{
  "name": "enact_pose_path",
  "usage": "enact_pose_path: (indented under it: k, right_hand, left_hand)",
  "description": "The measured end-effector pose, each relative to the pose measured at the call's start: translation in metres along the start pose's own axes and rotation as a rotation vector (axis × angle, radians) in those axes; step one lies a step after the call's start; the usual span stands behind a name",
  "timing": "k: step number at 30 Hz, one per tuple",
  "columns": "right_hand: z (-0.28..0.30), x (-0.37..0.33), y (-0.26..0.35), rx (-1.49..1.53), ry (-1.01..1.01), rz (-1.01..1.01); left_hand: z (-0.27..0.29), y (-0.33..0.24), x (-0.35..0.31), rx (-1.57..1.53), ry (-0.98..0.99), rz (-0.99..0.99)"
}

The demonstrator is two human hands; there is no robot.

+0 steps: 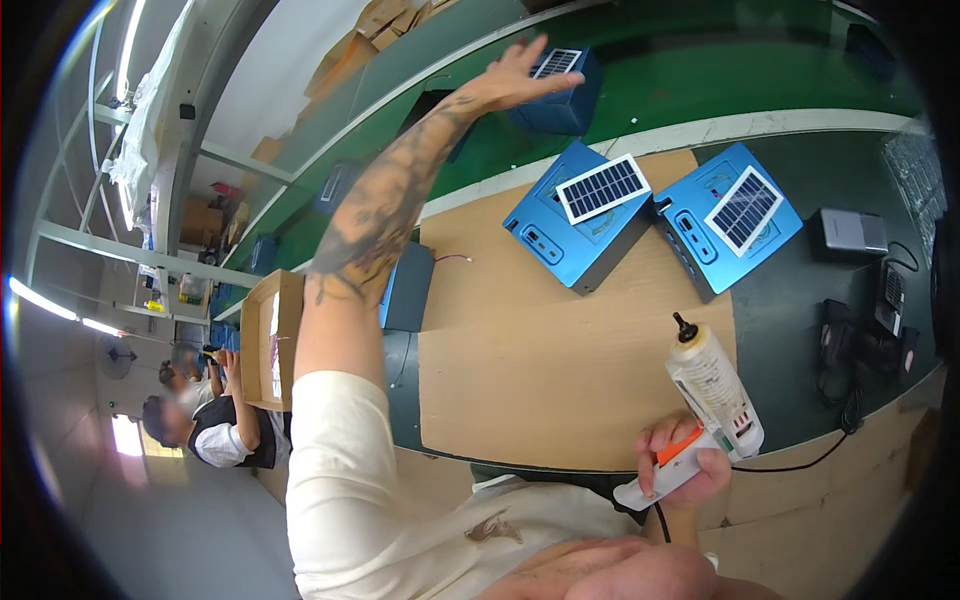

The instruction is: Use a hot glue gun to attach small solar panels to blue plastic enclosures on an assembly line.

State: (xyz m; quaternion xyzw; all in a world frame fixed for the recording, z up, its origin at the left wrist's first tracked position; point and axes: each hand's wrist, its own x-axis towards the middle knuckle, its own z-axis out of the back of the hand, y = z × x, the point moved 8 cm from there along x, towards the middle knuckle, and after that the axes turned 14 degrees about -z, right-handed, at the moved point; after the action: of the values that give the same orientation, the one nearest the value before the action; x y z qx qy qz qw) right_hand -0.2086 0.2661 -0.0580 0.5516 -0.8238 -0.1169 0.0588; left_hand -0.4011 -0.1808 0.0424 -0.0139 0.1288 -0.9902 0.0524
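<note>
The person's left hand (512, 82) reaches far across the bench with fingers spread apart, at a dark blue box (562, 112) standing on the green conveyor belt (680, 80); whether it touches the small solar panel (558, 63) on that box is impossible to tell. The right hand (685, 462) is wrapped around the handle of a white hot glue gun (715, 385), near the orange trigger (680, 446), nozzle pointing away from the body above the cardboard sheet (540, 400). Beyond it sit two bright blue speaker-like boxes (540, 222), side by side, each with a tilted solar panel (602, 188) on top. Black power adapters (835, 335) lie to the right
</note>
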Motion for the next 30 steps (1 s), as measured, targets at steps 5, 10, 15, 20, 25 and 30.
enact_pose_path:
  k: [5,10,15,20,25,30]
  right_hand:
    - [0.004,-0.001,-0.005,0.012,-0.041,0.023]
    - [0.005,-0.002,-0.008,0.039,-0.029,0.024]
    - [0.004,-0.005,-0.011,0.115,0.026,-0.004]
    - [0.013,-0.006,-0.009,0.093,-0.026,0.001]
    - [0.021,-0.002,0.001,0.057,-0.041,0.065]
    - [0.018,0.009,0.000,0.056,-0.007,0.004]
  left_hand:
    - [-0.037,0.008,0.027,0.149,0.115,0.065]
    - [-0.007,-0.003,-0.010,0.160,-0.054,0.095]
    - [0.059,-0.065,-0.124,0.254,-0.211,-0.217]
    - [0.092,-0.155,-0.262,0.147,-0.152,-0.486]
    - [0.034,-0.199,-0.360,-0.001,0.169,-0.558]
    - [-0.028,-0.188,-0.401,0.004,0.328,-0.512]
